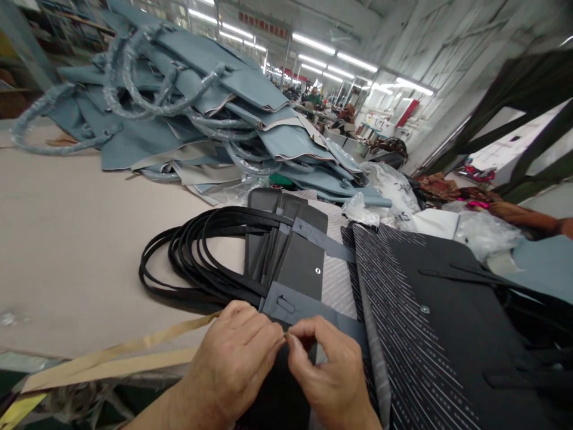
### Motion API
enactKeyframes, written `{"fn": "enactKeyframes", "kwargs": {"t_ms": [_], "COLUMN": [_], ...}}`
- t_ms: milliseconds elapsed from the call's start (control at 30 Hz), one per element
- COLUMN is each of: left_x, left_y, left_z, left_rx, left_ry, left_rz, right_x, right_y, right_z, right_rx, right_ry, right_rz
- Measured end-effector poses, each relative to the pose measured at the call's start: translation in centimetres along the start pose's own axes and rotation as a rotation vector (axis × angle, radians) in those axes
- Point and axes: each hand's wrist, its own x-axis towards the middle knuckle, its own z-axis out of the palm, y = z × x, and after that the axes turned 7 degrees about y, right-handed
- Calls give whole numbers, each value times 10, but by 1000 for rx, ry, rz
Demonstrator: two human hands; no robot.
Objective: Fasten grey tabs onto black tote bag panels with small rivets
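Observation:
My left hand [235, 358] is closed, and a long tan paper-like strip [147, 340] runs into it from the left. My right hand [329, 364] pinches thumb against forefinger, touching the left fingertips. A tiny yellowish bit, seemingly the strip's end, shows between them. Just beyond the hands lies a fanned stack of dark grey bag panels [299, 266] with snap buttons and grey bands. Their black strap handles [192, 257] loop out to the left. Right of my right hand, a black bag panel with white-dashed lining [398, 298] lies over others.
A tall heap of blue-grey bag pieces [179, 125] with plastic-wrapped handles fills the back of the beige table [80, 239]. Clear plastic bags [389, 185] and brown material [528, 215] lie at the back right. A second tan strip [111, 367] runs along the table's front edge.

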Motion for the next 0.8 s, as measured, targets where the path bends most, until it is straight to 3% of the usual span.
{"fn": "enactKeyframes", "kwargs": {"t_ms": [133,200,267,467,800], "left_x": [-10,-15,-19,-31,-45], "left_y": [-3,-10,-18,-35,-39], "left_z": [14,20,27,40,48], "left_rx": [-73,-49,-1,-52,-206], "left_ry": [114,80,32,64,61], "left_rz": [10,-2,-11,-64,-139], "right_x": [20,33,45,65,71], "right_y": [37,64,90,132,146], "right_z": [-3,-7,-10,-1,13], "right_rx": [129,271,383,352,236], "right_ry": [35,42,32,-40,-166], "right_rz": [521,746,877,955,960]}}
